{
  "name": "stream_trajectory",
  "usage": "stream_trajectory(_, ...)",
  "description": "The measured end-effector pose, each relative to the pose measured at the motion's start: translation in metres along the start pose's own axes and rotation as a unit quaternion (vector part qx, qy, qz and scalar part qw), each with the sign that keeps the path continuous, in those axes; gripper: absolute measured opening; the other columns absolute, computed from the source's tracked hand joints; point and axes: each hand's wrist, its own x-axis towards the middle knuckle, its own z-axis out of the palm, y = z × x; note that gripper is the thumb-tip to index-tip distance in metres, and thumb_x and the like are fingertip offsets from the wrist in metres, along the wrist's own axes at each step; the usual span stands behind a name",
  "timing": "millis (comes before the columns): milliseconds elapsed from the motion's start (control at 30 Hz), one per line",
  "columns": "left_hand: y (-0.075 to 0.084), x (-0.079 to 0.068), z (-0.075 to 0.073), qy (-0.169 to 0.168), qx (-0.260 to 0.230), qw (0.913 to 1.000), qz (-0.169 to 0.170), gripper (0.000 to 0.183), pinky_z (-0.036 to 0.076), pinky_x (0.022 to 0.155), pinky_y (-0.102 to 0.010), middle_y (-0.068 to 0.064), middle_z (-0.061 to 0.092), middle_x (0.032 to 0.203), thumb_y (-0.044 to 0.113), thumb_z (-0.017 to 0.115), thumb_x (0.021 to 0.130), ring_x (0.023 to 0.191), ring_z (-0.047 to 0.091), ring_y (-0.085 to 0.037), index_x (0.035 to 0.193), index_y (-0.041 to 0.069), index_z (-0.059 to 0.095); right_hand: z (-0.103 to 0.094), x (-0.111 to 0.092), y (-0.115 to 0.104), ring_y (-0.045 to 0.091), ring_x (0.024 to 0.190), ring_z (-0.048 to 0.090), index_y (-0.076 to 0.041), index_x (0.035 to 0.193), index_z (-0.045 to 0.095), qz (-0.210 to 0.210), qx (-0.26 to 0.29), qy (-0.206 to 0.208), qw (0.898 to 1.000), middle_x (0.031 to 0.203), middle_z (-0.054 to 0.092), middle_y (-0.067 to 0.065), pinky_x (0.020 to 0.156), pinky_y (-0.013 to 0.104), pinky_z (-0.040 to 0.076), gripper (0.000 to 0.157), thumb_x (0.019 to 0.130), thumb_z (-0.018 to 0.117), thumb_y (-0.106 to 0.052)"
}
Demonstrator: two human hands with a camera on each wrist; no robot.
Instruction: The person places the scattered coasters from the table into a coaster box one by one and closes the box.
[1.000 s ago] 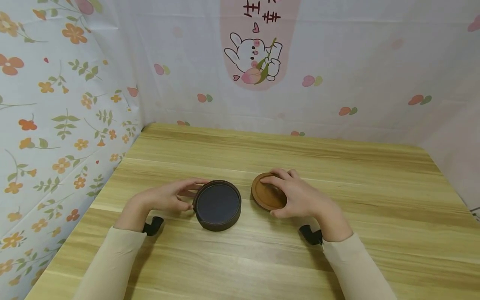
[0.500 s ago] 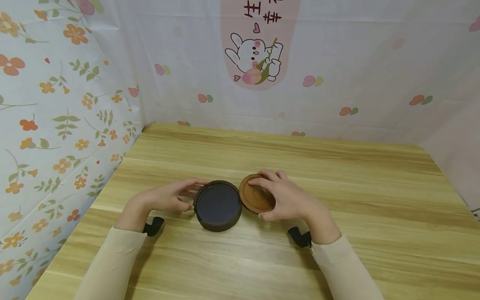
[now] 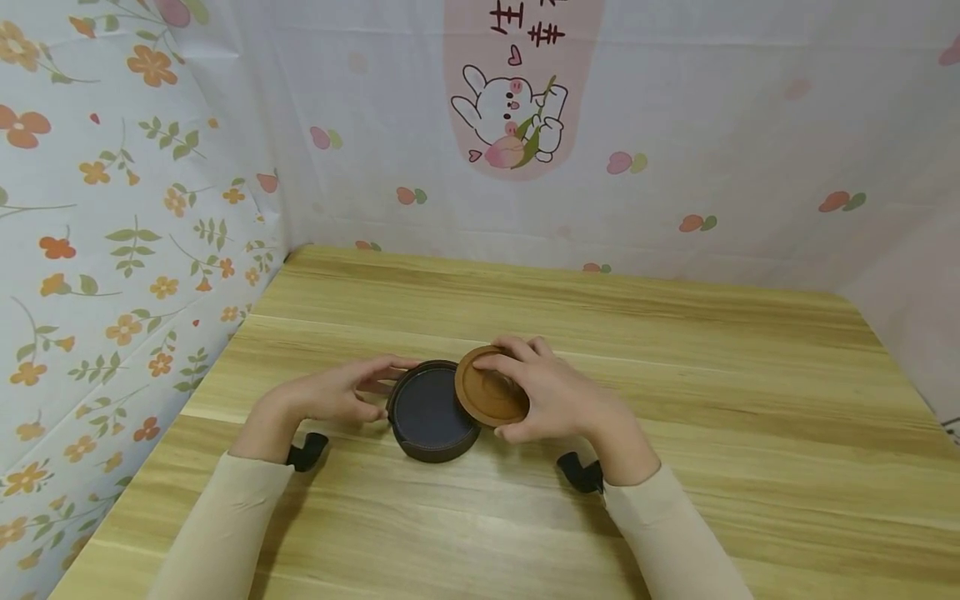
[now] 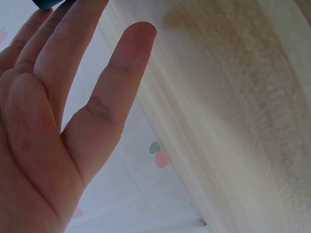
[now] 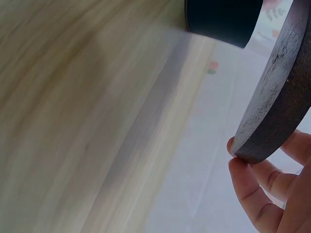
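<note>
A round black leather-like holder (image 3: 429, 412) with a stitched rim sits on the table in the head view. My left hand (image 3: 337, 396) is at its left side, fingertips right at the wall, thumb and fingers spread apart; the left wrist view shows this hand (image 4: 58, 121) with nearly straight fingers. From the right, my right hand (image 3: 558, 402) grips a round brown wooden coaster (image 3: 487, 396) by its edge, and the coaster overlaps the holder's right part. In the right wrist view the coaster (image 5: 284, 97) is tilted, its pale grey underside facing the dark holder (image 5: 223, 19).
The wood-grain table (image 3: 480, 517) reaches a white cloth backdrop (image 3: 675, 125) printed with a rabbit and hearts. A flower-patterned cloth (image 3: 127, 275) hangs along the left edge. Small black devices (image 3: 309, 452) sit at both wrists.
My right hand has moved left with the coaster, from beside the holder to overlapping its right side. The left hand and the holder have stayed in place.
</note>
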Motion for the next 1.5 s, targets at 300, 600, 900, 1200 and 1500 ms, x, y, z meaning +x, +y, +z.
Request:
stream_trajectory(300,0.0,0.0,0.0,-0.001,0.007,1.0,-0.003,0.073,0.044,0.106,-0.059,-0.029,0.037,0.153,-0.007,0.059,0.089,0.136,0.044,-0.051,0.154,0.002,0.028,0.005,0.013,-0.013,0.024,0.126,0.039,-0.031,0.146,0.047,-0.025,-0.005,-0.003,1.0,0.159,0.033,0.003,0.096,0.046,0.049,0.08,0.074,0.081,-0.041)
stream_trajectory(600,0.0,0.0,0.0,0.001,0.014,0.9998,-0.013,0.073,0.044,0.107,-0.058,-0.027,0.039,0.153,-0.004,0.06,0.09,0.137,0.044,-0.048,0.155,0.005,0.028,0.011,0.023,-0.022,0.021,0.12,0.041,-0.032,0.144,0.049,-0.056,-0.01,-0.005,0.998,0.155,0.035,0.001,0.095,0.04,0.049,0.078,0.074,0.081,-0.044)
stream_trajectory(900,0.002,-0.002,0.0,0.004,0.026,0.9996,-0.012,0.07,0.041,0.108,-0.061,-0.026,0.036,0.154,-0.001,0.061,0.091,0.138,0.041,-0.05,0.154,0.004,0.029,0.018,0.037,-0.033,0.017,0.123,0.04,-0.033,0.145,0.048,-0.077,-0.017,-0.019,0.997,0.156,0.033,-0.001,0.093,0.035,0.05,0.079,0.075,0.081,-0.047)
stream_trajectory(1200,0.003,-0.001,-0.001,0.005,0.028,0.9993,-0.024,0.072,0.039,0.11,-0.06,-0.019,0.034,0.158,-0.003,0.06,0.091,0.141,0.039,-0.046,0.155,0.009,0.029,0.024,0.045,-0.039,0.019,0.125,0.039,-0.032,0.144,0.049,-0.092,-0.029,-0.027,0.995,0.155,0.034,0.0,0.096,0.038,0.049,0.077,0.076,0.082,-0.046)
stream_trajectory(1500,0.001,-0.002,-0.001,0.003,0.041,0.999,-0.017,0.071,0.039,0.109,-0.061,-0.021,0.035,0.157,0.0,0.061,0.093,0.14,0.041,-0.046,0.155,0.007,0.028,0.025,0.05,-0.04,0.019,0.123,0.039,-0.034,0.146,0.046,-0.08,-0.052,-0.055,0.994,0.157,0.032,0.002,0.096,0.039,0.05,0.079,0.077,0.082,-0.048)
